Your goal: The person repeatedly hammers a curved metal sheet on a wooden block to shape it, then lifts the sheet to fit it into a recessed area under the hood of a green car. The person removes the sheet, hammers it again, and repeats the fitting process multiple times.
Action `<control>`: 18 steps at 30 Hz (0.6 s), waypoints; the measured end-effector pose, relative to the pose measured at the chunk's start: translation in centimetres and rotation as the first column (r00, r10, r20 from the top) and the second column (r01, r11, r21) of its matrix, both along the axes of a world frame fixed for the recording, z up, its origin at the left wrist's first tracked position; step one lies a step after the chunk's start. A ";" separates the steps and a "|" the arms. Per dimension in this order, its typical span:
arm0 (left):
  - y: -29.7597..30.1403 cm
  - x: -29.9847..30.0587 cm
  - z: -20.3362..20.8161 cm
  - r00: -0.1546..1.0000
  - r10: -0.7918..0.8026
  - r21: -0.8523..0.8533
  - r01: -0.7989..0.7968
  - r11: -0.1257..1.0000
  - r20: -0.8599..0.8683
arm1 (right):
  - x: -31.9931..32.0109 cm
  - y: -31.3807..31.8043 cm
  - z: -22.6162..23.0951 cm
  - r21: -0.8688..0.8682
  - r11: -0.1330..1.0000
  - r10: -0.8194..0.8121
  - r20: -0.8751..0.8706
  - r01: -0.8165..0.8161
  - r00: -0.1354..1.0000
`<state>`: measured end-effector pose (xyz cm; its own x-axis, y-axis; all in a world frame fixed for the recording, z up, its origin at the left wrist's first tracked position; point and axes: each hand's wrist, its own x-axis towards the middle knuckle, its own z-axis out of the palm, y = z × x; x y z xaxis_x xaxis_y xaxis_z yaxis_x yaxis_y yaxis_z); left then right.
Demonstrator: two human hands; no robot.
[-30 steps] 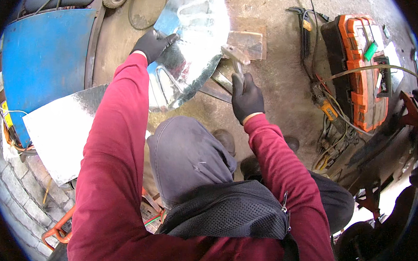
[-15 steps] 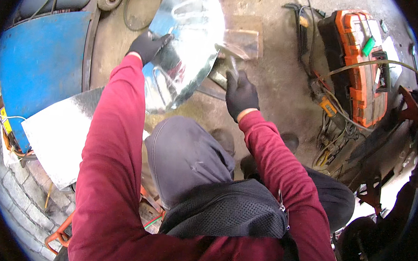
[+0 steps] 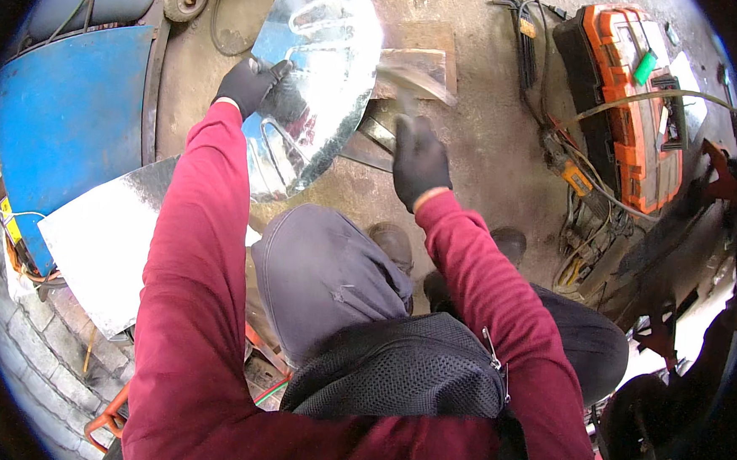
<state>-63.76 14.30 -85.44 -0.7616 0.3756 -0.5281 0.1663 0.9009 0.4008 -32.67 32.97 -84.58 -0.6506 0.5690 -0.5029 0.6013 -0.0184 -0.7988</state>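
Note:
My left hand [image 3: 251,86], in a dark glove, is closed on the left edge of a shiny, rounded piece of sheet metal [image 3: 331,76] with raised, rib-like shapes pressed into it. The sheet is held tilted over the floor. Wrapped round a handle, my gloved right hand [image 3: 421,159] holds a hammer [image 3: 420,83], its head smeared by motion near the sheet's right edge. Beneath that edge a metal bar or angle piece [image 3: 376,136] shows in part; the sheet hides the rest.
A flat rectangular plate [image 3: 435,38] lies on the floor beyond the hammer. To the right stand an orange and black toolbox [image 3: 637,120] and a yellow-bodied power tool [image 3: 576,179] with cables. A blue panel [image 3: 72,111] and another pale metal sheet [image 3: 106,243] are at left.
The sheet and my left hand have shifted slightly left. The hammer has swung, its head now blurred and a little farther from me, while my right hand moved slightly left.

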 end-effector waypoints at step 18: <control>-1.3 -0.1 -0.3 0.997 -0.005 -0.173 -0.008 0.985 -0.074 | 1.1 -0.7 -1.6 0.242 0.970 0.044 -0.317 0.035 0.947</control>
